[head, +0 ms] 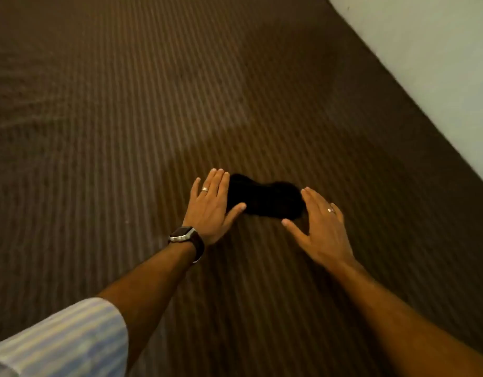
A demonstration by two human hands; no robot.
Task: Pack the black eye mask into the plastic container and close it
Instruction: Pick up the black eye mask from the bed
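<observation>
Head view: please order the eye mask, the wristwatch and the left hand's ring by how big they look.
1. Eye mask, clearly the largest.
2. Wristwatch on the left wrist; it sits nearer the camera but looks smaller anyway.
3. Ring, by far the smallest.

Eye mask (263,197): blurred black shape, detail unreadable, left end hidden under left hand (211,206); sleeve (63,341) cropped by frame edge.

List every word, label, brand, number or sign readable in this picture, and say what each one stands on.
None can be read.
Watch on the left wrist: its face is turned away, nothing legible.
Black eye mask: plain dark, no label visible.
Striped brown surface, striped sleeve, and rings: no print.
</observation>
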